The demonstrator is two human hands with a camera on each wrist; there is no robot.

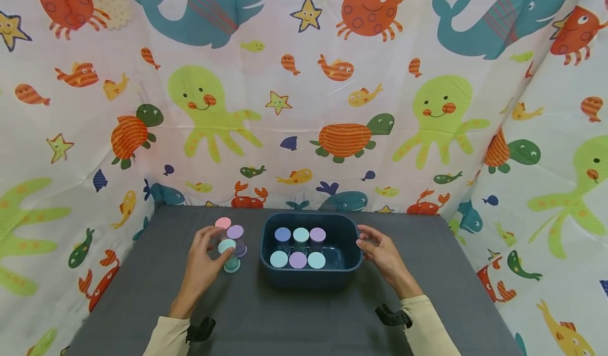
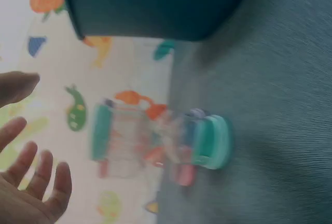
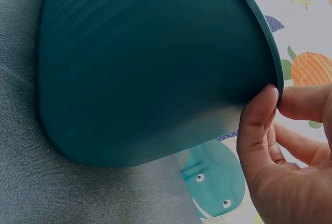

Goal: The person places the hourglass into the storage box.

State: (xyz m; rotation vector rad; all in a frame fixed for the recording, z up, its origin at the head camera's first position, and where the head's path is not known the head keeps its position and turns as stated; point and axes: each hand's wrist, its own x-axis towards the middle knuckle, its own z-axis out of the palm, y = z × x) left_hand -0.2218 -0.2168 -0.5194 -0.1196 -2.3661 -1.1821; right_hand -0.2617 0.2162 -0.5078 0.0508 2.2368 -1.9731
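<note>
My left hand (image 1: 201,263) is around the front one of three sand timers, a teal-capped timer (image 1: 230,262) standing upright. In the left wrist view its fingers are spread apart from the clear, teal-ended timer (image 2: 213,142). Just behind stand a purple-capped timer (image 1: 235,232) and a pink-capped timer (image 1: 222,222), partly overlapped by my fingers. With thumb and fingers, my right hand (image 1: 387,261) pinches the right rim of a dark blue bin (image 1: 311,279). The right wrist view shows the thumb against the bin's outer wall (image 3: 150,79).
Several sand timers with blue, light teal and purple caps stand in two rows in the left and middle of the bin, such as a blue-capped timer (image 1: 282,234). A grey cloth (image 1: 304,324) covers the table. A sea-animal curtain (image 1: 304,108) hangs behind and at both sides.
</note>
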